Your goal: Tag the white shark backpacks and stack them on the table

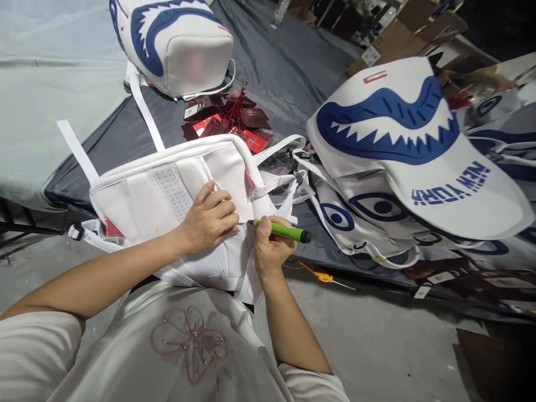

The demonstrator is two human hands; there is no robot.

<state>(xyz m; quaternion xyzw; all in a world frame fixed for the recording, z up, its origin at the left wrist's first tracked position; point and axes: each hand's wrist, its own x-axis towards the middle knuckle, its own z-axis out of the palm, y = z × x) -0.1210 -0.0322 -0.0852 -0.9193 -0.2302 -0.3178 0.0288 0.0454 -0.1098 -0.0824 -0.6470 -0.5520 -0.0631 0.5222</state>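
Note:
A white backpack (pixel 159 184) lies back-side up at the table's near edge, in front of me. My left hand (pixel 209 215) rests on its back panel with the fingers curled, pressing the fabric down. My right hand (pixel 272 245) is closed around a green pen-like tool (pixel 280 230) with a black end. The tool's tip points left and touches the backpack just beside my left fingertips.
White backpacks with a blue shark-mouth print are piled at the right (pixel 402 145), and another stands at the back (pixel 176 44). Red hang tags (pixel 234 123) lie on the dark table cover (pixel 276 67). An orange tool (pixel 322 276) lies at the table's edge. Cardboard boxes (pixel 402 33) stand far back.

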